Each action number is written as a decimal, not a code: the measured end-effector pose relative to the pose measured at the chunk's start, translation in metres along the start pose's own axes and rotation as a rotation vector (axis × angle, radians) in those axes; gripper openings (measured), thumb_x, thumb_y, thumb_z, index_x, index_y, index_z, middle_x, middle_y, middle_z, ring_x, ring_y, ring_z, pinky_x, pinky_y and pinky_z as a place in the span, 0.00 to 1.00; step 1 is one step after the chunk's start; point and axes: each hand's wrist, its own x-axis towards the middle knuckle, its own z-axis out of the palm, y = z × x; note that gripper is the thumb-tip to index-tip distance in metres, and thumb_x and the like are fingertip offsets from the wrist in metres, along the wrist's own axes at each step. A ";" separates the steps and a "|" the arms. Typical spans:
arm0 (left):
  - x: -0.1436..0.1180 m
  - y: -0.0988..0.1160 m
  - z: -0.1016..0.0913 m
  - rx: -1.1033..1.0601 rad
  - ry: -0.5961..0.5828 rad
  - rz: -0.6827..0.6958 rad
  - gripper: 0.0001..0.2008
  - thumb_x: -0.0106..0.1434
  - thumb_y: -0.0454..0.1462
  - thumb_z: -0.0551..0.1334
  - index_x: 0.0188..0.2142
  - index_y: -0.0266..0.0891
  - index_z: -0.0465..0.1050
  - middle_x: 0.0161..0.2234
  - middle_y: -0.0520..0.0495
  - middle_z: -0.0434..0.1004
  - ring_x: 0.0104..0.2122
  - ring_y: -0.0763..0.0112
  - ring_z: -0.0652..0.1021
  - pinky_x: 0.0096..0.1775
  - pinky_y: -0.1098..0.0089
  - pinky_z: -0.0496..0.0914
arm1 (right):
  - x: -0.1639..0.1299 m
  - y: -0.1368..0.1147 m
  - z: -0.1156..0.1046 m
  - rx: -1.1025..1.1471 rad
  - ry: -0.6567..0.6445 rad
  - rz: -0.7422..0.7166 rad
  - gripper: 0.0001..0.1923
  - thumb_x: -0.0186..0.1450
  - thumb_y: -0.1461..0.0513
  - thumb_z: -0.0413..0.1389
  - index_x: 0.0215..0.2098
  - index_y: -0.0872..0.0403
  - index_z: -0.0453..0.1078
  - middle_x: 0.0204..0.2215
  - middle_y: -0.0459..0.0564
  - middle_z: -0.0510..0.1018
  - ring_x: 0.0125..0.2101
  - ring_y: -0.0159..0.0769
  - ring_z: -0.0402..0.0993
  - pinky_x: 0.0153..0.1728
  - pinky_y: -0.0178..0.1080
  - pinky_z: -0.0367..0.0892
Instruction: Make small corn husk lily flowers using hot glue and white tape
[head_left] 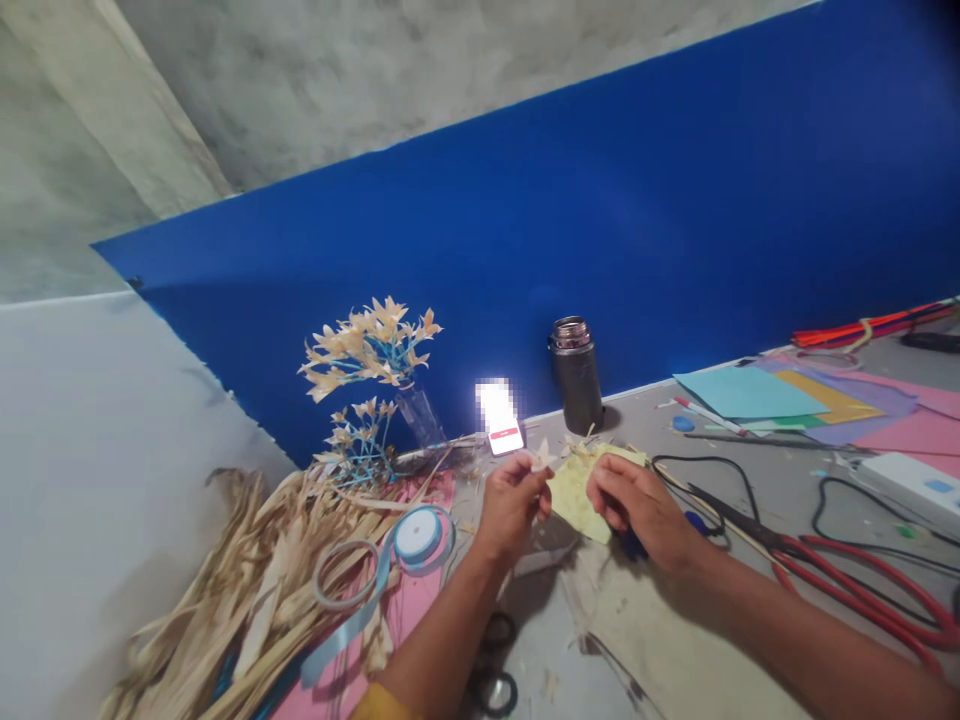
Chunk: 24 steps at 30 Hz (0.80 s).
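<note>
Between thumb and fingers, my left hand (514, 505) pinches a small pale husk flower (543, 456). My right hand (634, 500) is a short way to the right, its fingers curled together over a yellow paper (579, 495); whatever they hold, if anything, is hidden. Small pale scraps lie on that paper. At the back left, finished-looking cream flowers (375, 340) with light blue stems stand in a clear vase (421, 415), and a smaller bunch (360, 445) sits below them. Dried corn husks (255, 570) are heaped at the left.
A blue ribbon spool (418, 537) and a tape roll (319, 580) lie left of my arms. Behind are a lit phone (504, 420) and a dark flask (577, 380). Red-handled scissors (847, 570), a black cable (821, 500), a white power strip (911, 485) and coloured papers (757, 392) lie at right.
</note>
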 end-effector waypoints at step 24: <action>-0.086 0.011 -0.046 0.212 0.032 0.212 0.12 0.54 0.38 0.73 0.22 0.36 0.72 0.35 0.51 0.65 0.26 0.79 0.68 0.25 0.76 0.63 | -0.015 -0.022 0.056 -0.315 -0.310 -0.045 0.08 0.62 0.61 0.56 0.27 0.52 0.75 0.23 0.45 0.79 0.27 0.37 0.72 0.29 0.37 0.63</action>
